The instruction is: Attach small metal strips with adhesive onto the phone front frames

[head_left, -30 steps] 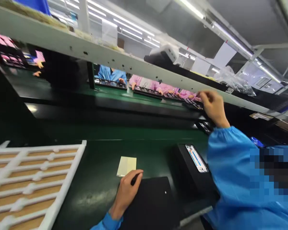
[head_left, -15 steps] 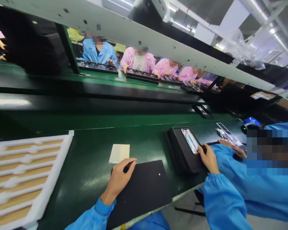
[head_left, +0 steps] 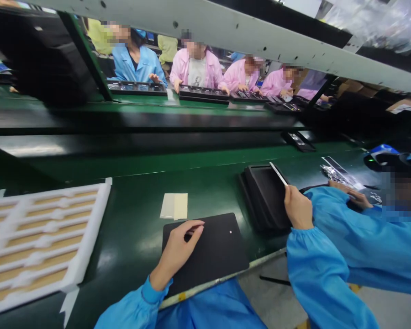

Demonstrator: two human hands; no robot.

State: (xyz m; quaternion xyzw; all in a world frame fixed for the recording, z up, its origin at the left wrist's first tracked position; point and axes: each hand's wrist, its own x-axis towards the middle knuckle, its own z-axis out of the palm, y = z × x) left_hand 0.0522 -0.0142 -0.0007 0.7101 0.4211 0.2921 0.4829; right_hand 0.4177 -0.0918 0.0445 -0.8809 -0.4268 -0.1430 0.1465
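My right hand (head_left: pixel 298 208) is closed on a flat phone-like panel (head_left: pixel 278 173), gripping its lower end between thumb and fingers. The panel is tilted up, so mostly its thin white edge shows. It is raised over a stack of black trays (head_left: pixel 265 194), whose top tray has a recessed middle. My left hand (head_left: pixel 180 249) hovers over or rests on a black mat (head_left: pixel 219 251); I cannot tell which. Its thumb and fingertips come together in a loose loop, and nothing shows between them. Just beyond that hand lies a pale two-tone square sheet (head_left: pixel 180 205) on the green bench.
A white foam frame (head_left: pixel 101 205) with tan slots is at the left. On the right a co-worker's blue sleeve (head_left: pixel 356 242) is close to my right arm, near small silvery parts (head_left: pixel 330 172). A black tray (head_left: pixel 299 140) sits farther back. People work across the line.
My right hand has lifted the panel out of the top black tray and tipped it up on edge. My left hand keeps nearly the same pose over the mat. The view has shifted.
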